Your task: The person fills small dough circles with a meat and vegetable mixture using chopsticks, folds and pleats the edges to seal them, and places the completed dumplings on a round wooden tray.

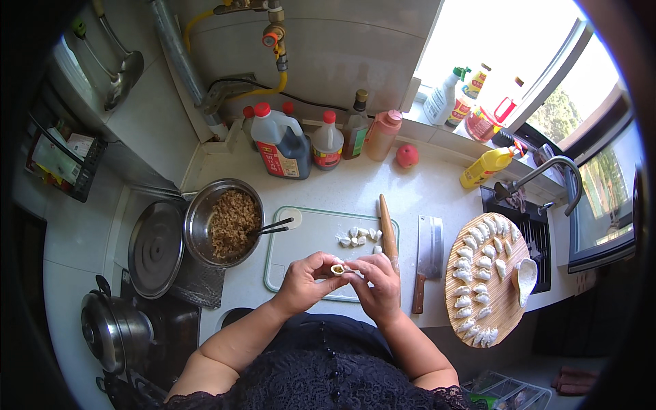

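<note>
Between my fingertips is a small dumpling (337, 269), partly folded, with filling showing at its open end. My left hand (306, 282) pinches one side and my right hand (376, 282) the other, above the near edge of a green-rimmed cutting board (307, 230). Several dough pieces (353, 237) lie on the board, with a wooden rolling pin (388, 225) at its right side. A flat round wrapper (291, 218) lies at the board's far left corner, under the tips of black chopsticks (274, 227). The chopsticks rest in a steel bowl of filling (233, 223).
A cleaver (429, 256) lies right of the board. Further right, a round slatted tray (505, 302) holds rows of dumplings and a floury scoop (526, 279). Bottles (328, 141) and a red fruit (407, 156) stand behind. A steel lid (155, 248) and pot (110, 333) are at left.
</note>
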`<state>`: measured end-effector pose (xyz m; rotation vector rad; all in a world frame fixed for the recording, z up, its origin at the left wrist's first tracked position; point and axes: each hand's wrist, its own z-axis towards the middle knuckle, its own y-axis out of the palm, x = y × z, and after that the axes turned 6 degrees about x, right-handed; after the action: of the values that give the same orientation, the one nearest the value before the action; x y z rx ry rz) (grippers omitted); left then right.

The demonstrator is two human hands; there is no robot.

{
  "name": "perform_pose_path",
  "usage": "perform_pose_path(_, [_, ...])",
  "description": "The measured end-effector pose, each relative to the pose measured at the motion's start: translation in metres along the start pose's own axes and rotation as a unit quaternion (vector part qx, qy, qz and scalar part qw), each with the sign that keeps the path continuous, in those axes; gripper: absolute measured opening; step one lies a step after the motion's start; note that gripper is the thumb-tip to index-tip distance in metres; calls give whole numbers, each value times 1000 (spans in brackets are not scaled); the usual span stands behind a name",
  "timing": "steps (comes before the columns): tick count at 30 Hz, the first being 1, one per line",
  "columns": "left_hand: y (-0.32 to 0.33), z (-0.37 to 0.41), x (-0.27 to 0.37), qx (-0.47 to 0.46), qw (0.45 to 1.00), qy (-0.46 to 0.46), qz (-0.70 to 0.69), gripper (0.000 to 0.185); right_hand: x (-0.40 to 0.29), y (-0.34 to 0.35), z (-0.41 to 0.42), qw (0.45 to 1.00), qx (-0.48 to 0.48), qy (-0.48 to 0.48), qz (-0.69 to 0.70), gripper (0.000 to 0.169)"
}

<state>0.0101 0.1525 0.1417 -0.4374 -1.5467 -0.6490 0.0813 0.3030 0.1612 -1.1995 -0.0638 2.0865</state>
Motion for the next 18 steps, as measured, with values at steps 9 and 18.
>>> perform_pose_path(9, [0,4,5,20,990,72,120,21,3,0,2,999,-12,-30,-20,12])
perform_pose_path(18, [0,6,9,22,979,115,170,22,5,3,0,998,-1,-52,-25,16])
